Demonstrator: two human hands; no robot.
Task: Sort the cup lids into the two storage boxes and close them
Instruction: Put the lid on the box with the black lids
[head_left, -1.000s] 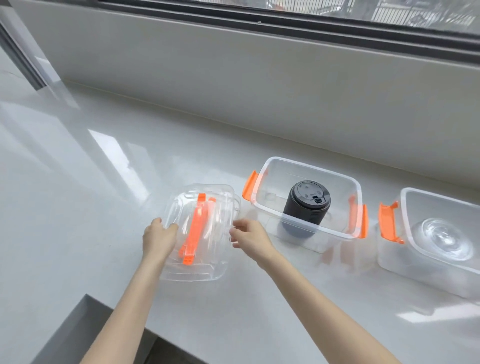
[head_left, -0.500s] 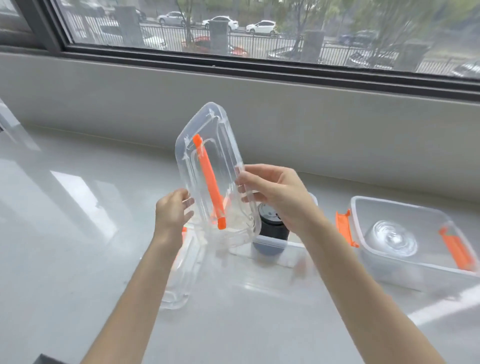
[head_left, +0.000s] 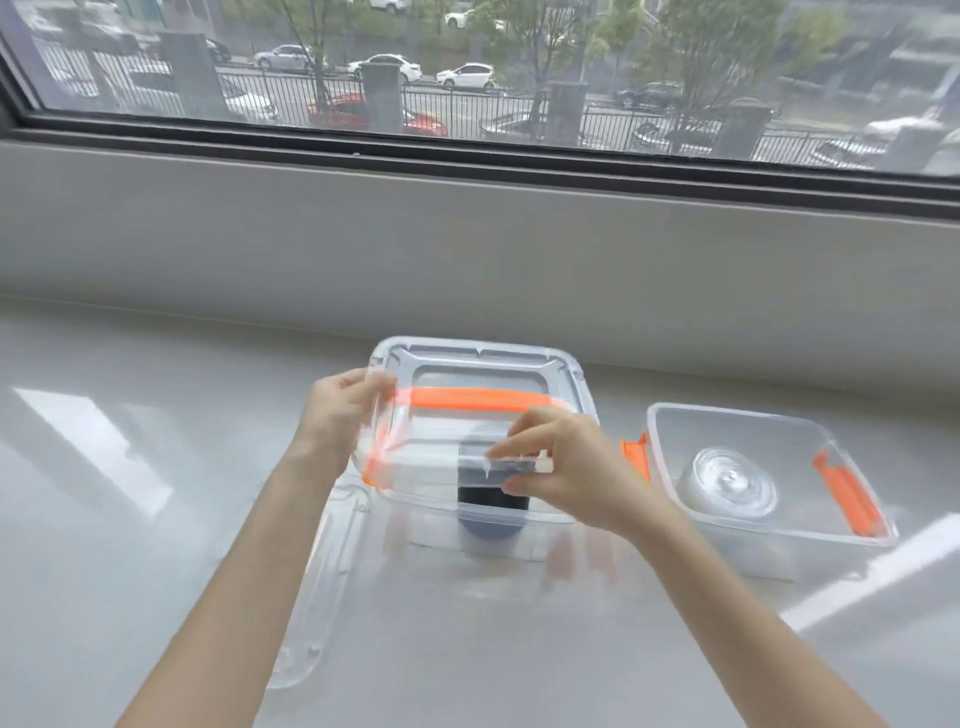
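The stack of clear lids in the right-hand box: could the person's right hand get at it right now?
Probably yes. The right box stands open with no cover, so the clear lids are exposed from above. But the right hand is busy holding the box cover and would have to let go first.

blur: box lid smeared along its left edge under my left hand | hidden: black lids partly behind my right hand | cut off: both my forearms at bottom edge

- Your glossy white counter carries two clear storage boxes near its back edge.
- A spare clear lid lies flat left of them.
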